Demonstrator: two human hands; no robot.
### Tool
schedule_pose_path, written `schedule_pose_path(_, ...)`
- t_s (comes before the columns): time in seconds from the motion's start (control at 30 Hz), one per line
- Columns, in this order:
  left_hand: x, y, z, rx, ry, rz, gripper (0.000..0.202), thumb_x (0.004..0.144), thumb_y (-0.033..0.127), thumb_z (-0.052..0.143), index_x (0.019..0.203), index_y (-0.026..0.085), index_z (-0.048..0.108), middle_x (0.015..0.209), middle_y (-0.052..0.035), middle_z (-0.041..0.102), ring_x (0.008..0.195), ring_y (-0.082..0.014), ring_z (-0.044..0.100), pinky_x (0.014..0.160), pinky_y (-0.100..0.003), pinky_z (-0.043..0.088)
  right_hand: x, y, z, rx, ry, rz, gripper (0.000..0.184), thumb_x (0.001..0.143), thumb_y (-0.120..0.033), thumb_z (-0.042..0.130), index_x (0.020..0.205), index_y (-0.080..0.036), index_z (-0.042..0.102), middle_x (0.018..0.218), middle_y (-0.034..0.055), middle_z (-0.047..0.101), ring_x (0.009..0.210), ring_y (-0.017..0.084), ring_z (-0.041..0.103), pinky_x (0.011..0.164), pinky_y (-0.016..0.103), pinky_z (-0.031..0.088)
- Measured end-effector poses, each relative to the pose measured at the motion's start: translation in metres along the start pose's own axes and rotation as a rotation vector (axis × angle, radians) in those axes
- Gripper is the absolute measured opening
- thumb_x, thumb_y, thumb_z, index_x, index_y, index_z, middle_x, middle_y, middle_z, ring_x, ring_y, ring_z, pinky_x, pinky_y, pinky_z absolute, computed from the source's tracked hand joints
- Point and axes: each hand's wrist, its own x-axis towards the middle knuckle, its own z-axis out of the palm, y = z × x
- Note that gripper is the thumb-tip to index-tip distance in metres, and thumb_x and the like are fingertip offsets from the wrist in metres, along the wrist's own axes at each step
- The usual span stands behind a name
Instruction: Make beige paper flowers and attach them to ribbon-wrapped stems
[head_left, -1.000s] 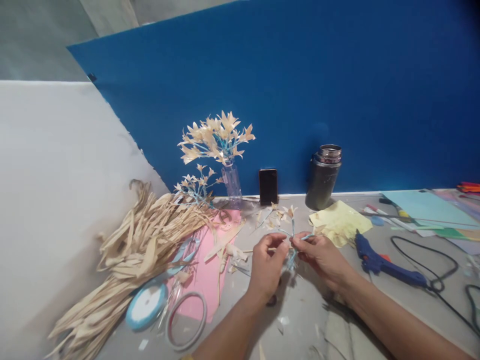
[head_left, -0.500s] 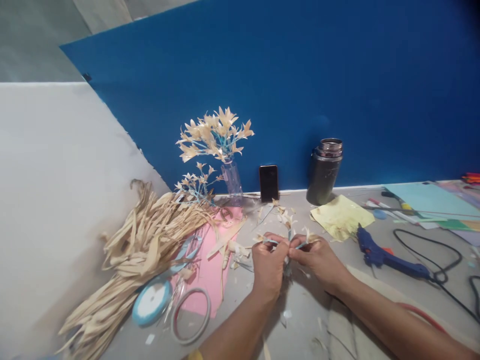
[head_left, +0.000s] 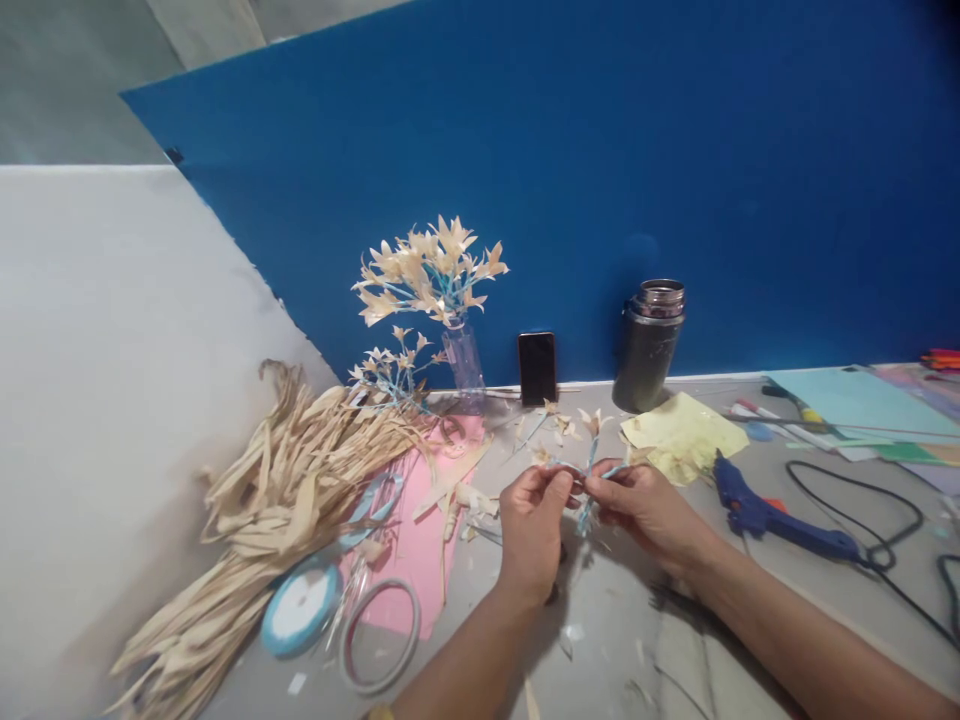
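Note:
My left hand (head_left: 531,528) and my right hand (head_left: 646,506) meet above the grey table, both pinched on a small flower sprig (head_left: 590,452) with cream petals and a light blue wrapped stem. The sprig stands roughly upright between my fingertips, its flower heads pointing away from me. A strand of blue ribbon runs from the stem to my right fingers. A few loose cream flowers (head_left: 551,422) lie on the table just behind my hands.
A vase of cream flowers (head_left: 435,275), a phone (head_left: 537,367) and a dark flask (head_left: 648,345) stand against the blue board. Dried leaf strips (head_left: 281,495), pink paper (head_left: 420,545) and ribbon spools (head_left: 300,607) lie left. A blue glue gun (head_left: 772,517) with cable lies right, by yellow paper (head_left: 679,432).
My hands dipped toward the table half a second ago and have lifted again. The sprig's flower heads now stand upright above my fingers.

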Motion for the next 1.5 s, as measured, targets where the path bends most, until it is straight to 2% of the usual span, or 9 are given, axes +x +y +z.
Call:
schedule_pose_path(0.1, 0.002, 0.002, -0.003, 0.053, 0.015, 0.002, 0.02, 0.076, 0.035, 0.072, 0.079, 0.015, 0.073, 0.063, -0.0019, 0.066, 0.061, -0.0135, 0.06, 0.068, -0.027, 0.049, -0.002, -0.002, 0.0, -0.067, -0.041, 0.024, 0.04, 0.059, -0.045, 0.09, 0.069, -0.015, 0.065, 0.059, -0.0016, 0.058, 0.051, 0.008, 0.036, 0.051, 0.026, 0.022)
schedule_pose_path(0.33, 0.002, 0.008, -0.006, 0.083, -0.058, 0.051, 0.02, 0.077, 0.031, 0.071, 0.065, 0.015, 0.07, 0.055, -0.0005, 0.063, 0.061, -0.0147, 0.061, 0.074, -0.028, 0.049, -0.004, -0.009, -0.001, -0.081, -0.152, 0.033, 0.042, 0.058, -0.045, 0.091, 0.06, -0.015, 0.062, 0.054, -0.0049, 0.047, 0.052, 0.008, 0.036, 0.051, 0.025, 0.025)
schedule_pose_path(0.47, 0.0, 0.008, -0.003, 0.028, -0.05, 0.026, 0.016, 0.074, 0.03, 0.072, 0.075, 0.014, 0.071, 0.069, -0.0028, 0.069, 0.06, -0.0131, 0.061, 0.068, -0.028, 0.049, -0.002, -0.009, -0.002, -0.002, -0.127, 0.051, 0.039, 0.057, -0.043, 0.092, 0.064, -0.015, 0.065, 0.057, -0.0038, 0.052, 0.053, 0.009, 0.039, 0.05, 0.025, 0.027)
schedule_pose_path(0.7, 0.004, -0.008, -0.004, 0.098, -0.132, -0.141, 0.021, 0.071, 0.032, 0.077, 0.076, 0.013, 0.068, 0.069, -0.0019, 0.065, 0.061, -0.0111, 0.056, 0.059, -0.022, 0.044, 0.001, -0.009, -0.005, 0.081, -0.016, -0.008, 0.031, 0.061, -0.035, 0.092, 0.073, -0.016, 0.07, 0.065, -0.0022, 0.06, 0.056, 0.009, 0.049, 0.054, 0.023, 0.037)
schedule_pose_path(1.03, 0.011, -0.015, -0.017, -0.333, -0.5, -0.605, 0.039, 0.069, 0.038, 0.085, 0.091, 0.01, 0.07, 0.076, -0.0055, 0.067, 0.061, -0.0135, 0.063, 0.057, -0.027, 0.053, -0.005, -0.018, -0.006, 0.1, -0.207, 0.1, 0.028, 0.076, -0.038, 0.082, 0.074, -0.017, 0.065, 0.061, -0.0018, 0.06, 0.053, 0.014, 0.06, 0.052, 0.026, 0.05)
schedule_pose_path(1.2, 0.009, -0.013, -0.017, -0.394, -0.528, -0.681, 0.035, 0.07, 0.032, 0.086, 0.089, 0.009, 0.07, 0.07, -0.0017, 0.06, 0.059, -0.0101, 0.059, 0.058, -0.025, 0.051, -0.006, -0.019, -0.007, 0.111, -0.26, 0.123, 0.029, 0.076, -0.037, 0.082, 0.071, -0.016, 0.063, 0.061, -0.001, 0.061, 0.056, 0.014, 0.063, 0.055, 0.026, 0.052)
schedule_pose_path(1.3, 0.007, -0.012, -0.014, -0.381, -0.532, -0.652, 0.035, 0.065, 0.033, 0.088, 0.083, 0.011, 0.067, 0.065, 0.0014, 0.055, 0.055, -0.0086, 0.053, 0.056, -0.025, 0.048, -0.007, -0.017, -0.006, 0.068, -0.258, 0.127, 0.03, 0.075, -0.04, 0.081, 0.071, -0.016, 0.064, 0.062, 0.0011, 0.064, 0.055, 0.017, 0.065, 0.056, 0.029, 0.052)
schedule_pose_path(1.37, 0.005, -0.014, -0.01, -0.278, -0.504, -0.563, 0.032, 0.065, 0.034, 0.085, 0.076, 0.014, 0.062, 0.061, 0.0032, 0.051, 0.052, -0.009, 0.048, 0.055, -0.026, 0.045, -0.009, -0.014, -0.003, 0.028, -0.233, 0.097, 0.032, 0.073, -0.044, 0.081, 0.07, -0.017, 0.064, 0.06, 0.0011, 0.064, 0.053, 0.018, 0.063, 0.054, 0.03, 0.049)
schedule_pose_path(1.5, -0.001, -0.02, -0.003, 0.322, -0.185, -0.106, 0.022, 0.072, 0.029, 0.073, 0.063, 0.018, 0.056, 0.059, 0.0026, 0.05, 0.056, -0.0116, 0.045, 0.059, -0.027, 0.039, -0.01, -0.009, 0.005, -0.191, -0.038, -0.089, 0.033, 0.069, -0.045, 0.083, 0.065, -0.016, 0.067, 0.061, 0.0, 0.061, 0.06, 0.016, 0.056, 0.058, 0.029, 0.043)
